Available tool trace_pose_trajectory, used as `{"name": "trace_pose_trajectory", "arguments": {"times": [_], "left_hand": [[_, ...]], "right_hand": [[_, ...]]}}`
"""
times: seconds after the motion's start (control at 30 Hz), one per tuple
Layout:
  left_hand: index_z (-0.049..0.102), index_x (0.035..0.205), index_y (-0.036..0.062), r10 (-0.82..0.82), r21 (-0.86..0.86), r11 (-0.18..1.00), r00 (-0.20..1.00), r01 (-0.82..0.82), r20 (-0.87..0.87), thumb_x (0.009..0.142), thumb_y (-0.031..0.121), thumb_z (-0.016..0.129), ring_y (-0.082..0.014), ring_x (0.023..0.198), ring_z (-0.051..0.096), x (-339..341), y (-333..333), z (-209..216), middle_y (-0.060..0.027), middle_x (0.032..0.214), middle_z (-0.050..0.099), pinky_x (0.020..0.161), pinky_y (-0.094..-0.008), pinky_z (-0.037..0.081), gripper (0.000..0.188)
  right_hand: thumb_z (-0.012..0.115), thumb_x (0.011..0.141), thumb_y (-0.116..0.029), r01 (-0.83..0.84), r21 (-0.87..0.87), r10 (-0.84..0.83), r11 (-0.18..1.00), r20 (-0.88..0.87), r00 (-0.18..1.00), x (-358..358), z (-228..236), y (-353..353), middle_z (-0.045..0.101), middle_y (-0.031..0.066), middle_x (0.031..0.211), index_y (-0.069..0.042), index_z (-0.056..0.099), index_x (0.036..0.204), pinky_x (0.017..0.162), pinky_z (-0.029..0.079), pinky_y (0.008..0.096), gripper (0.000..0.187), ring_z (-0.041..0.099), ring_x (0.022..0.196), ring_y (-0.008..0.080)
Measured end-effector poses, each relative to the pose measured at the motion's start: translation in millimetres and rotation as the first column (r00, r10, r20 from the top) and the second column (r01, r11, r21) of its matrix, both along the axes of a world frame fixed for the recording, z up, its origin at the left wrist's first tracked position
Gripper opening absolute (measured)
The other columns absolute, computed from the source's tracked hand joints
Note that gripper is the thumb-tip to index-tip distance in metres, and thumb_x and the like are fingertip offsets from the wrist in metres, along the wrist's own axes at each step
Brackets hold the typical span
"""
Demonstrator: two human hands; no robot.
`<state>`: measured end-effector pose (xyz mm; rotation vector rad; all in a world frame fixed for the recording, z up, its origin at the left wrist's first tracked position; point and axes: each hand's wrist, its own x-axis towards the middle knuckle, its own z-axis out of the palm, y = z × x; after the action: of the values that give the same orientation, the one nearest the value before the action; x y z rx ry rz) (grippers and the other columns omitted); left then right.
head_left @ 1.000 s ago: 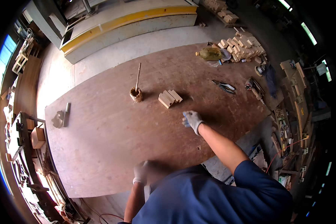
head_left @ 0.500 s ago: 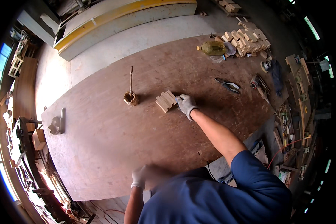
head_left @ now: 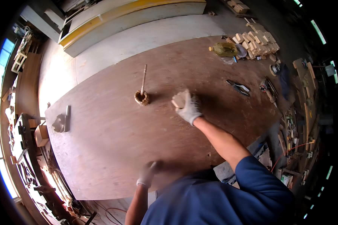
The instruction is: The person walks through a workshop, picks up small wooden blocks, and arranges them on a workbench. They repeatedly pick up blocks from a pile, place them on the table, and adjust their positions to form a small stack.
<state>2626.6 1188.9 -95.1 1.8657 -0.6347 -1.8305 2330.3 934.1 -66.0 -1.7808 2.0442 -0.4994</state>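
Note:
A small notched wooden block, seemingly made of several strips set side by side, is at the middle of the brown worktable. My right hand, in a pale work glove, closes over it with thumb and fingers, hiding much of its top. My left hand, also gloved, is at the table's near edge in front of my body. Blur covers its fingers, so whether it holds anything is unclear. Left of the block stands a crusted brown pot with a thin stick leaning in it.
Pliers and a power tool lie to the right. Farther back are a yellowish plastic bottle and a pile of wooden blocks. A grey metal piece sits near the left edge. A long yellow-edged bench stands beyond.
My right hand has moved from the block's right edge to a grip over it. The left hand has shifted slightly. The whole view has swung a little, moving the table's things rightward.

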Motion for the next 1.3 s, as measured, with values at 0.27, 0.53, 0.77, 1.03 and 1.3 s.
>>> {"name": "trace_pose_trajectory", "arguments": {"times": [0.27, 0.53, 0.77, 1.03, 1.3], "left_hand": [[0.057, 0.141, -0.0019, 0.025, -0.473, 0.855, 0.894, 0.212, 0.447, 0.086, 0.03, 0.082, -0.0316, 0.117, 0.067, -14.8, -198.4, 34.7, -0.0212, 0.126, 0.069, 0.105, -0.0428, 0.051, 0.068], [0.059, 0.135, -0.0005, 0.113, -0.539, 0.714, 0.686, 0.447, 0.719, 0.074, 0.027, 0.091, -0.0292, 0.106, 0.072, -42.0, -309.3, 28.6, -0.0181, 0.116, 0.072, 0.093, -0.0414, 0.058, 0.074], [0.065, 0.099, 0.0097, 0.165, -0.716, 0.632, 0.851, 0.297, 0.499, 0.083, 0.03, 0.084, -0.0356, 0.076, 0.067, -63.9, -281.9, 15.5, -0.0123, 0.084, 0.069, 0.073, -0.0489, 0.055, 0.033], [0.058, 0.112, 0.0012, 0.01, -0.778, 0.621, 0.991, 0.1, 0.136, 0.074, 0.002, 0.086, -0.0145, 0.083, 0.071, -88.8, -168.6, 129.1, -0.0087, 0.09, 0.073, 0.074, -0.0325, 0.058, 0.047], [0.06, 0.132, 0.0007, 0.033, -0.783, 0.441, 0.864, 0.438, 0.502, 0.068, 0.014, 0.092, -0.0378, 0.107, 0.068, -74.8, -100.4, 138.7, -0.0197, 0.118, 0.065, 0.09, -0.0434, 0.058, 0.073]], "right_hand": [[0.087, 0.069, -0.03, 0.244, -0.174, -0.257, 0.954, -0.059, 0.965, -91.3, -32.5, 34.1, 0.056, 0.0231, 0.135, 0.001, 0.033, 0.154, 0.11, 0.043, 0.0501, 0.105, 0.052, 0.127, 0.0399], [0.087, 0.068, -0.033, 0.267, -0.134, -0.284, 0.954, -0.123, 0.951, -99.9, -31.8, 47.8, 0.052, 0.0275, 0.141, 0.001, 0.034, 0.155, 0.111, 0.044, 0.0514, 0.107, 0.052, 0.131, 0.0423], [0.086, 0.069, -0.034, 0.237, -0.12, -0.253, 0.964, -0.146, 0.956, -108.1, -40.3, 46.0, 0.049, 0.0283, 0.144, 0.002, 0.034, 0.154, 0.111, 0.044, 0.0514, 0.106, 0.051, 0.132, 0.0435], [0.09, 0.07, -0.033, 0.026, -0.138, -0.065, 0.99, -0.282, 0.957, -87.7, 19.6, 42.4, 0.053, 0.0248, 0.14, -0.001, 0.04, 0.153, 0.11, 0.045, 0.0479, 0.102, 0.053, 0.129, 0.0385], [0.082, 0.089, -0.014, -0.338, 0.105, 0.145, 0.935, 0.758, 0.636, 18.7, 160.2, 109.9, 0.068, -0.0037, 0.079, -0.001, 0.072, 0.118, 0.069, 0.054, 0.0249, 0.033, 0.061, 0.073, 0.0057]]}}
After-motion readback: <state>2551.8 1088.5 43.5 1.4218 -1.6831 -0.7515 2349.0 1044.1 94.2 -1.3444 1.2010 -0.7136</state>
